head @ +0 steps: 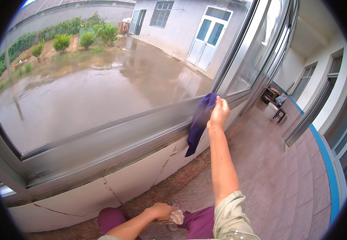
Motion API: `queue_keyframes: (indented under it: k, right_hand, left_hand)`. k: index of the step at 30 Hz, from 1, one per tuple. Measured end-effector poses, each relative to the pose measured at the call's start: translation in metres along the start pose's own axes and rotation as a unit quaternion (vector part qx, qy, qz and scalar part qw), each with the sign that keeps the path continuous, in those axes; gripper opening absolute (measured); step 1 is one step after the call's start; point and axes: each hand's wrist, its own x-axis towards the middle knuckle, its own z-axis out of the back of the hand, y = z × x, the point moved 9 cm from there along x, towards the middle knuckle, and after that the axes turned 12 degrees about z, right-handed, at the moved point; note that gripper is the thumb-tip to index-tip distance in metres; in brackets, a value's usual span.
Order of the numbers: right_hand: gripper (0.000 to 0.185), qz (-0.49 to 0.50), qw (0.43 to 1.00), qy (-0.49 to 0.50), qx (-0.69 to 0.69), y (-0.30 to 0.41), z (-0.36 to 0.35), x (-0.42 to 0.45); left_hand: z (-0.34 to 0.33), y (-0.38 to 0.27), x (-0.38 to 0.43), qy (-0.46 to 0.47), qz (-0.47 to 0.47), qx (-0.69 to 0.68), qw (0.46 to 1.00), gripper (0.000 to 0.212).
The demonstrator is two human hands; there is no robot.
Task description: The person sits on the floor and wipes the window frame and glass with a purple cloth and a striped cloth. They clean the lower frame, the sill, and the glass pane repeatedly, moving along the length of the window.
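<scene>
My right hand (220, 112) is raised at the end of an outstretched arm, its fingers closed on a dark purple cloth (198, 126). The cloth lies against the lower rail of the aluminium window frame (116, 124), near an upright of that frame, and its free end hangs over the tiled wall below. Low in the view, my left hand (161, 211) is closed around a crumpled pale striped cloth (177, 216), held close to my legs in purple trousers (202, 220). Part of this cloth is hidden by the fingers.
A cracked tiled wall (137, 177) stands under the window. Reddish floor tiles (251, 168) run to a small dark stool (279, 114) and a white bucket-like container (271, 108). Through the glass are a wet yard (101, 93), shrubs (61, 43) and a white double door (208, 37).
</scene>
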Motion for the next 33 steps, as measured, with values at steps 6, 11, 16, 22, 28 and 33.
queue_keyframes:
  k: [6,11,16,22,28,33]
  right_hand:
    - [0.02,0.016,0.989,-0.042,-0.142,-0.03,0.007,0.026]
    - [0.02,0.031,0.976,0.165,-0.14,-0.009,-0.022,-0.012]
    - [0.014,0.285,0.87,0.354,-0.19,0.079,-0.08,-0.1]
    - [0.018,0.19,0.921,0.103,-0.323,0.028,-0.011,0.003]
    - [0.019,0.209,0.736,0.249,-0.594,0.007,-0.026,0.0]
    - [0.021,0.147,0.731,0.304,-0.593,0.002,-0.026,-0.005]
  left_hand:
    - [-0.011,-0.002,-0.001,0.024,-0.001,0.022,0.999,0.056]
    - [-0.018,-0.013,-0.001,0.012,-0.013,0.048,0.999,0.037]
    - [-0.054,0.007,0.03,0.027,-0.003,0.075,0.997,0.032]
    - [-0.033,0.002,0.019,0.013,0.018,0.067,0.998,0.042]
    - [-0.032,0.008,0.008,-0.017,-0.005,0.058,0.998,0.039]
    - [-0.025,-0.003,-0.013,-0.02,-0.024,0.027,0.999,0.036]
